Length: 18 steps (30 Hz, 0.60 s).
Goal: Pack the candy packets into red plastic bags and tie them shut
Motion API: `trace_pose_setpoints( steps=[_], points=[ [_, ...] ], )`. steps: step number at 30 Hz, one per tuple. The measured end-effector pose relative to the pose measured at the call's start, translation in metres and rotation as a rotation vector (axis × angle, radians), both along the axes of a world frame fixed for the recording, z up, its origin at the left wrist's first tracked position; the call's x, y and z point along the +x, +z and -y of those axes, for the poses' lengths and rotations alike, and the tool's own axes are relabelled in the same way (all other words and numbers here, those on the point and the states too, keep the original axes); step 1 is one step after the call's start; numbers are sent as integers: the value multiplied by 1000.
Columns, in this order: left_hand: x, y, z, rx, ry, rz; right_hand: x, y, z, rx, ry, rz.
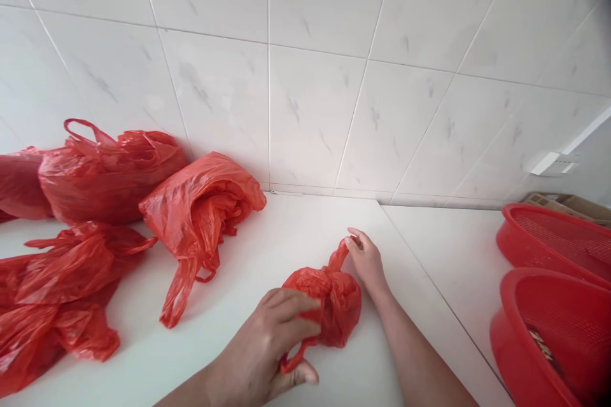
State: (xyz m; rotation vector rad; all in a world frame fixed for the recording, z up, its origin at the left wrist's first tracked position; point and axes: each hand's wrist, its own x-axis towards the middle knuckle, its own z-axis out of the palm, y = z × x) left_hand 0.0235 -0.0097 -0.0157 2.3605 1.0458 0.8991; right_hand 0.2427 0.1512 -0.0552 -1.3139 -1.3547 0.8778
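Observation:
A small red plastic bag (340, 311), bunched and knotted around something hidden inside, sits on the white tabletop in front of me. My right hand (367, 261) pinches the tip of its upper handle between thumb and fingers. On the near left side, my left hand (274, 337) curls around the bag's other handle. That handle's loop passes between the fingers and the thumb, which stands somewhat apart from them. Part of the bag is hidden behind the left fingers.
Several larger red plastic bags (112, 178) lie at the left, one with its handles toward me (205, 203). Two red plastic baskets (520, 305) stand at the right, with cardboard (568, 206) behind them. A tiled wall (315, 95) backs the white table (248, 254). A seam crosses the tabletop.

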Motion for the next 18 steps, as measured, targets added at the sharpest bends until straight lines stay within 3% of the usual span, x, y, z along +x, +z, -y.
trace_pose_setpoints(
  steps=[5, 8, 11, 14, 18],
  points=[
    [32, -1, -25, -79, 239, 146, 0, -1, 1, 25, 14, 42],
    [53, -8, -38, -134, 284, -10, 1, -2, 0, 30, 23, 78],
    [56, -15, -38, -132, 257, -202, 3, -4, 1, -5, 45, 100],
    [37, -9, -22, -100, 295, -244, 9, -7, 1, -60, 68, 126],
    [-23, 23, 15, 81, 492, -40, 14, -12, -7, -138, 60, 265]
  ],
)
